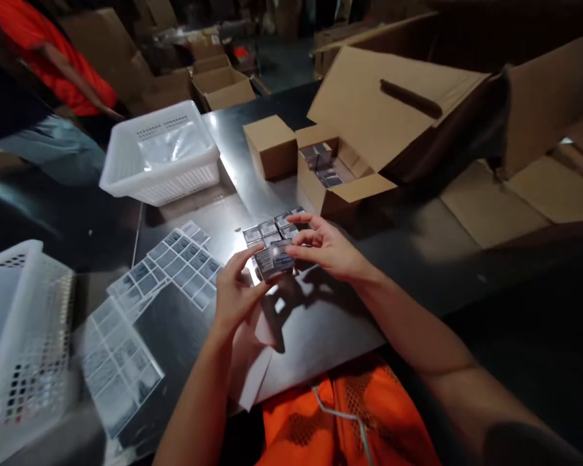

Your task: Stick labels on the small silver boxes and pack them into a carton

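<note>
Between my two hands is a small printed box (pixel 274 260), dark with fine white text on its near face. My left hand (pixel 240 285) grips its left end, thumb low and index finger along the top. The fingers of my right hand (pixel 328 249) close on its right end. Just behind it, several similar small boxes (pixel 268 228) with barcode-like labels stand in a tight group on the metal table (pixel 315 343). Sheets of printed labels (pixel 184 262) lie to the left of my left hand. A white paper (pixel 255 382) lies by the near edge.
An open carton (pixel 315 184) holding small boxes stands beyond my right hand, beside a closed brown box (pixel 271 147). A white basket (pixel 160 184) with plastic bags is at the back left; another basket (pixel 34 362) stands nearer. A person in orange (pixel 53 55) is at far left.
</note>
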Available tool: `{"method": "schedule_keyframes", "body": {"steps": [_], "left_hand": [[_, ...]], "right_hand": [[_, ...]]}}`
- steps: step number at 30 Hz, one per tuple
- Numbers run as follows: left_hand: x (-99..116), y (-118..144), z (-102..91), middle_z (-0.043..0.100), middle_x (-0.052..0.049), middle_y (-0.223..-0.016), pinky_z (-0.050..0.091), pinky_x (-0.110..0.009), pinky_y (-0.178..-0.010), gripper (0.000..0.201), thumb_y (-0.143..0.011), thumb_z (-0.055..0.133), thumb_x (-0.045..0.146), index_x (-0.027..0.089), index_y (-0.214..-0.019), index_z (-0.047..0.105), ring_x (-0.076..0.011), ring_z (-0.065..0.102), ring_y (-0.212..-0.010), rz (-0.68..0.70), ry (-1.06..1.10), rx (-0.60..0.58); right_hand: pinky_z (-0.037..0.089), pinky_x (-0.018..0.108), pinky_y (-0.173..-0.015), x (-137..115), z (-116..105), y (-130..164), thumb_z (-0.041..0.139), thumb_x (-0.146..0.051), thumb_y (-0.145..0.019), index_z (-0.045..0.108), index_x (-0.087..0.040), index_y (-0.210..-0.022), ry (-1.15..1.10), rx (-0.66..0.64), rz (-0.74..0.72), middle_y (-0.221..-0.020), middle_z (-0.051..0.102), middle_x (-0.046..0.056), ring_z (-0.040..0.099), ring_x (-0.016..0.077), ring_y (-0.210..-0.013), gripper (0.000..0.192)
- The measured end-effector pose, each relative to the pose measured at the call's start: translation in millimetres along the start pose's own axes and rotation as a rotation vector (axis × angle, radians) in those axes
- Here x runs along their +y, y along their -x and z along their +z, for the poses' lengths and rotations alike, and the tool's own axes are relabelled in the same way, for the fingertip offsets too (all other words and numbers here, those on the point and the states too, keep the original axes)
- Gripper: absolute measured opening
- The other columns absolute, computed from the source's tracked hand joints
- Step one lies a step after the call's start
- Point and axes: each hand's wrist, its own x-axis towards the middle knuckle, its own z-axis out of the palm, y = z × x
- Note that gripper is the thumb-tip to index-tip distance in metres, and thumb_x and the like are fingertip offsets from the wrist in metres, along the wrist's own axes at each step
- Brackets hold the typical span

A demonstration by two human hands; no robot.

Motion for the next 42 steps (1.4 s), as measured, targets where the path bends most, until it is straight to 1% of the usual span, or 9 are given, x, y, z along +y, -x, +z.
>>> {"method": "schedule_keyframes", "body": {"steps": [6, 10, 14, 22, 32, 35, 37, 40, 42], "left_hand": [[13, 3, 2.7, 0.075, -0.007, -0.114, 0.055, -0.04, -0.096, 0.049, -0.071, 0.085, 0.039, 0.025, -0.116, 0.072, -0.026, 0.07, -0.106, 0.095, -0.053, -0.021], [14, 5, 2.8, 0.075, -0.005, -0.115, 0.054, -0.038, -0.096, 0.048, -0.072, 0.083, 0.035, 0.025, -0.118, 0.071, -0.0248, 0.07, -0.106, 0.139, -0.097, -0.022], [14, 5, 1.8, 0.074, -0.004, -0.115, 0.053, -0.034, -0.095, 0.047, -0.073, 0.082, 0.03, 0.024, -0.118, 0.072, -0.0229, 0.069, -0.106, 0.165, -0.114, -0.01], [15, 6, 1.8, 0.074, -0.003, -0.114, 0.053, -0.033, -0.095, 0.045, -0.074, 0.08, 0.026, 0.024, -0.119, 0.071, -0.021, 0.069, -0.105, 0.229, -0.167, 0.009], [14, 7, 1.9, 0.074, -0.004, -0.113, 0.053, -0.031, -0.092, 0.049, -0.072, 0.082, 0.023, 0.024, -0.119, 0.07, -0.0207, 0.07, -0.104, 0.269, -0.177, 0.017], [13, 7, 4.0, 0.074, -0.003, -0.113, 0.053, -0.029, -0.09, 0.05, -0.07, 0.083, 0.021, 0.025, -0.119, 0.071, -0.0201, 0.07, -0.103, 0.273, -0.196, 0.028], [11, 7, 5.0, 0.074, -0.003, -0.113, 0.053, -0.029, -0.091, 0.05, -0.07, 0.083, 0.021, 0.025, -0.118, 0.071, -0.02, 0.069, -0.104, 0.251, -0.203, 0.031], [7, 6, 4.0, 0.074, -0.002, -0.112, 0.052, -0.031, -0.092, 0.051, -0.069, 0.085, 0.027, 0.024, -0.118, 0.071, -0.0204, 0.069, -0.104, 0.146, -0.204, 0.157], [4, 3, 1.2, 0.073, -0.002, -0.114, 0.052, -0.032, -0.094, 0.055, -0.068, 0.086, 0.029, 0.024, -0.12, 0.069, -0.021, 0.068, -0.105, 0.043, -0.219, 0.321]], "right_hand": [[0.049, 0.021, -0.061, 0, 6, 10, 0.085, -0.026, -0.068, 0.042, -0.023, -0.124, 0.046, -0.007, 0.008, -0.072, 0.064, -0.01, 0.063, 0.0097, -0.065, 0.07], [0.056, 0.027, -0.07, -1, 8, 12, 0.084, -0.027, -0.068, 0.041, -0.025, -0.122, 0.11, 0.019, 0.003, -0.072, 0.064, -0.008, 0.071, 0.0181, -0.089, 0.069], [0.058, 0.033, -0.082, 0, 9, 12, 0.086, -0.031, -0.067, 0.04, -0.024, -0.121, 0.138, 0.02, 0.001, -0.071, 0.064, -0.006, 0.07, 0.0235, -0.107, 0.072], [0.058, 0.032, -0.083, -4, 12, 15, 0.088, -0.038, -0.066, 0.04, -0.025, -0.119, 0.167, 0.041, 0.014, -0.069, 0.063, -0.008, 0.07, 0.022, -0.108, 0.072], [0.059, 0.031, -0.082, -3, 18, 17, 0.087, -0.031, -0.068, 0.04, -0.025, -0.116, 0.15, 0.063, -0.017, -0.067, 0.064, -0.007, 0.072, 0.0224, -0.104, 0.067], [0.059, 0.03, -0.079, 3, 19, 16, 0.086, -0.031, -0.07, 0.041, -0.024, -0.118, 0.2, 0.119, -0.067, -0.065, 0.062, -0.007, 0.072, 0.0211, -0.097, 0.066], [0.059, 0.03, -0.076, 6, 18, 15, 0.087, -0.031, -0.069, 0.042, -0.024, -0.118, 0.306, 0.214, -0.117, -0.063, 0.056, -0.009, 0.071, 0.0198, -0.088, 0.067], [0.06, 0.029, -0.073, 8, 18, 15, 0.091, -0.032, -0.064, 0.045, -0.025, -0.115, 0.441, 0.388, -0.223, -0.073, 0.054, -0.008, 0.068, 0.017, -0.081, 0.069], [0.06, 0.029, -0.073, 8, 23, 19, 0.089, -0.036, -0.067, 0.047, -0.026, -0.114, 0.466, 0.362, -0.271, -0.083, 0.057, -0.004, 0.067, 0.0157, -0.082, 0.064]]}}
